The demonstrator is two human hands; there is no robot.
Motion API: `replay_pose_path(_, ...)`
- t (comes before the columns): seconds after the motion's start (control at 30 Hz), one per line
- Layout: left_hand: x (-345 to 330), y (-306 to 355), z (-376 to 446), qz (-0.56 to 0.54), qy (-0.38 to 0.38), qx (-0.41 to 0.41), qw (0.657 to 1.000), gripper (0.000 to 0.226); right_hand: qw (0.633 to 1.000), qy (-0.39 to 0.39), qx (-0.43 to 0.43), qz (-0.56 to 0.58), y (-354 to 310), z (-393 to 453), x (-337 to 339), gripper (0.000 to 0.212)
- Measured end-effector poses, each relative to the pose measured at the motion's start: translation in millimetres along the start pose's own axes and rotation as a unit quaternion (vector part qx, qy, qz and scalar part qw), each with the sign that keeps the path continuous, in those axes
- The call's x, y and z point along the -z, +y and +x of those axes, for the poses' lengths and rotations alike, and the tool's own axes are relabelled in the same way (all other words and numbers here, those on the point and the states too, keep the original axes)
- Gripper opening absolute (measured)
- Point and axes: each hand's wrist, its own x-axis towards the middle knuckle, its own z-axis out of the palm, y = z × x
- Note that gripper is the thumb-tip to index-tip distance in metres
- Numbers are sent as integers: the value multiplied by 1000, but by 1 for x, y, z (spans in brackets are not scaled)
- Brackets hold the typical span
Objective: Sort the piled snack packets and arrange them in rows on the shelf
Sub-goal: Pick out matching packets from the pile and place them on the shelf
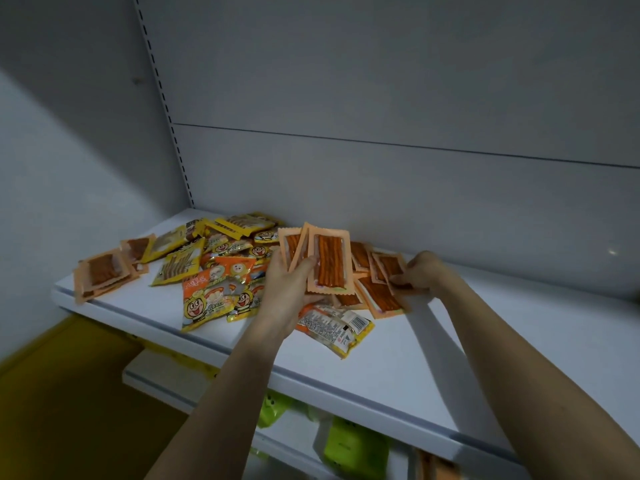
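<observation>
A pile of snack packets [221,261] lies on the white shelf [398,358]: yellow ones, orange cartoon-face ones and pale orange packets of brown strips. My left hand [289,285] holds a fan of pale orange strip packets [329,259] upright above the pile, thumb across their front. My right hand [420,271] pinches another pale orange strip packet [389,268] that lies among several like it [377,296] by the back wall. A small stack of pale orange packets [102,271] sits at the shelf's left end.
A yellow packet lies barcode side up [334,329] near the shelf's front, below my left hand. The grey back panel [381,98] and a slotted upright [166,109] close off the rear. Green packets [346,441] stand on a lower shelf. The floor at the left is yellow.
</observation>
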Motion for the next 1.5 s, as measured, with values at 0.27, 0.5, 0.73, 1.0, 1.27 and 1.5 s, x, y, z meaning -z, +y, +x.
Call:
replay_pose_path(0.27, -2, -6, 4, -6, -7, -9, 1000, 32, 988, 49, 22, 147, 19, -37, 11, 12)
replay_pose_path(0.5, -9, -8, 0, -34, -32, 13, 999, 34, 870, -50, 99, 481, -13, -102, -11, 11)
replay_pose_path(0.73, -31, -15, -11, -11, -112, 1, 994, 31, 912, 46, 64, 403, -15, -155, -32, 23)
replay_pose_path(1.0, -80, -25, -55, -14, -220, 65, 973, 31, 893, 165, 46, 415, 28, -207, -1, 21)
replay_pose_path(1.27, -156, -35, -144, -6, -263, 99, 960, 30, 892, 235, 20, 385, 117, -271, 57, 20)
replay_pose_path(1.5, -262, -69, -277, -26, -269, 149, 951, 26, 898, 263, 3, 352, 222, -355, 137, 18)
